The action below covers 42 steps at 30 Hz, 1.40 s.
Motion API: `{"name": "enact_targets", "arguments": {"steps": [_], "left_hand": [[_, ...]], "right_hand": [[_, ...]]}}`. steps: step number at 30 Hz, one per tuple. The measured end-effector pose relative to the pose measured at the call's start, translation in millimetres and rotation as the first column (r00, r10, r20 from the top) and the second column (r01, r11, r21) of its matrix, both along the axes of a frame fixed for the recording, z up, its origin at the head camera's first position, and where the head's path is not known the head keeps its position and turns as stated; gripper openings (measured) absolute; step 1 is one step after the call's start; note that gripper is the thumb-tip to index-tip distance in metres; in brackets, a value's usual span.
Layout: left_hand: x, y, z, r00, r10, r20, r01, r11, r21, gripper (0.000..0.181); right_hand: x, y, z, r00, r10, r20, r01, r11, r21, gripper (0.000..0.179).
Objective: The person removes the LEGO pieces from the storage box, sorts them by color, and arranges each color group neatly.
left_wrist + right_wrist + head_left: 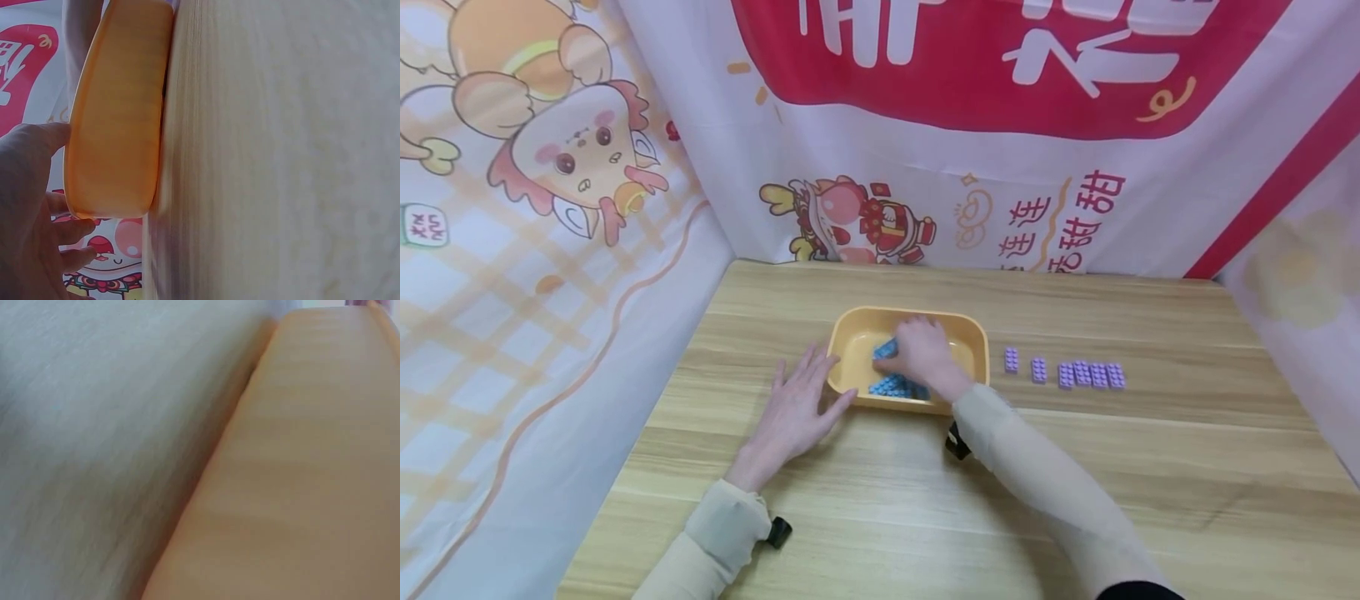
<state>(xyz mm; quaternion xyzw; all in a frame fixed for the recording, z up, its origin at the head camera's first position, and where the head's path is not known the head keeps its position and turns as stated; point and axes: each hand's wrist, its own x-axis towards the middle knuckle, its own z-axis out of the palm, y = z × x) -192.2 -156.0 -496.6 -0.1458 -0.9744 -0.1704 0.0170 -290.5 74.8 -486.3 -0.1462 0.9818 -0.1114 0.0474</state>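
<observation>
A yellow-orange plastic basin (850, 333) stands on the wooden table, with several blue toy building bricks (891, 386) lying in it. My right hand (921, 350) reaches into the basin, and a blue brick (885, 349) shows between its thumb and fingers. Part of that brick is hidden by the hand. On the basin's left end rests my left hand (797, 408), fingers spread and thumb near the front rim. In the left wrist view, the thumb touches the basin's rim (70, 162). The right wrist view has only the basin's outer wall (300, 469) and the table, no hand.
Several purple bricks (1082, 373) lie in a loose row right of the basin; some sit side by side, two stand apart to the left. Behind the table (1187, 467) hangs a printed cloth (925, 150), and another patterned cloth (647, 350) covers the left side.
</observation>
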Motion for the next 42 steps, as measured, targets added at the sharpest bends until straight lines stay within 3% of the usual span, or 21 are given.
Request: {"name": "enact_targets", "arguments": {"steps": [10,19,24,30,38,42], "left_hand": [[0.0,0.0,0.9,1.0,0.006,0.012,-0.006,1.0,0.001,0.083],[1.0,-0.1,0.3,1.0,0.005,0.011,-0.005,1.0,0.009,0.086],[1.2,-0.1,0.2,1.0,0.006,0.013,-0.007,1.0,0.011,0.084],[0.7,0.3,0.0,1.0,0.007,0.007,-0.007,1.0,0.012,0.084],[1.0,0.6,1.4,1.0,0.005,0.01,-0.005,1.0,0.022,0.082],[0.8,0.6,1.7,1.0,0.004,0.012,-0.004,1.0,0.023,0.082]], "right_hand": [[7.7,16,5.0,0.999,0.047,0.015,-0.041,0.965,-0.26,0.07],[14.7,25,11.1,0.995,0.062,0.078,-0.02,0.891,-0.453,0.059],[18.4,31,13.9,0.988,0.082,0.13,0.007,0.82,-0.573,0.065],[23.2,39,17.7,0.982,0.078,0.172,0.068,0.704,-0.707,0.07],[26.6,51,20.3,0.98,0.105,0.168,0.084,0.551,-0.83,0.072],[31.3,58,24.5,0.982,0.093,0.166,0.095,0.513,-0.853,0.073]]}}
